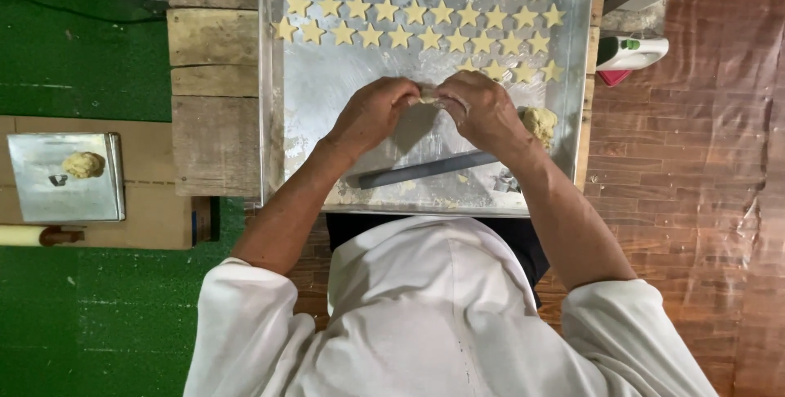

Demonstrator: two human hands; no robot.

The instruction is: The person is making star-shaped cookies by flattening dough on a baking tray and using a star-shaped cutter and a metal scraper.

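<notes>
A soft dough piece is pinched between left hand and right hand; it could be torn or misshapen by squeezing.

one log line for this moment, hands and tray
left hand: pinching dough piece | right hand: same piece | tray: rows of star cutouts | dough lump: beside right hand
</notes>
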